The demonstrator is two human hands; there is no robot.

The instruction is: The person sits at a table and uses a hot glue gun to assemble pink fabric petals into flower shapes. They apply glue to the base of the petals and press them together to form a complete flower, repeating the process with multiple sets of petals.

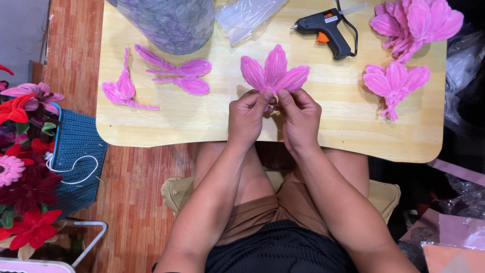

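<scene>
My left hand (246, 117) and my right hand (299, 117) meet over the front of a low wooden table (166, 121). Together they pinch the base of a pink pipe-cleaner flower piece (274, 73) with three petals fanned upward. Loose pink petals (184, 76) lie to the left, and a folded pink petal bundle (123, 90) sits further left. Two finished pink flower clusters lie at the right, one nearer (395, 81) and one at the far corner (414, 23).
A black glue gun (326, 29) with an orange trigger lies at the back. A grey cylinder (169, 23) and a clear plastic bag (247, 15) stand behind. A blue basket (76, 151) and red and pink craft flowers (25, 177) sit on the floor at left.
</scene>
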